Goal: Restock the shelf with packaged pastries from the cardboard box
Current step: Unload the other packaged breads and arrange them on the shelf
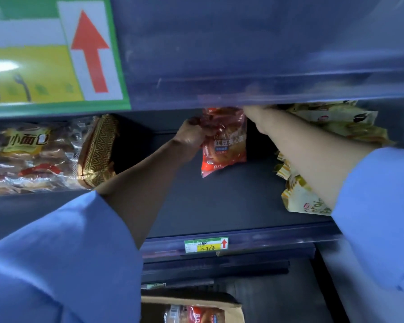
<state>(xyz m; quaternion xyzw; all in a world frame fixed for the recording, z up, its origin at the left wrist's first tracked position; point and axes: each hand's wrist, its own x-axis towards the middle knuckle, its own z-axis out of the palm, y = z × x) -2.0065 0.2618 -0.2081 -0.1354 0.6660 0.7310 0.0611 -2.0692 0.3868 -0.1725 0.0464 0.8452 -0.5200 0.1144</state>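
A red packaged pastry (226,145) stands upright at the back of the dark shelf (219,197). My left hand (194,134) grips its upper left side. My right hand (257,117) reaches in at the pack's top right corner, but the upper shelf's front rail hides its fingers. Below, at the bottom of the view, the open cardboard box (236,308) holds more red packs (201,314).
Clear bags of small breads (33,157) fill the shelf's left side, with a gold patterned pack (98,150) beside them. Yellow-green croissant packs (336,127) lie on the right. A price tag (205,244) sits on the shelf's front rail. A green sign (56,54) hangs above.
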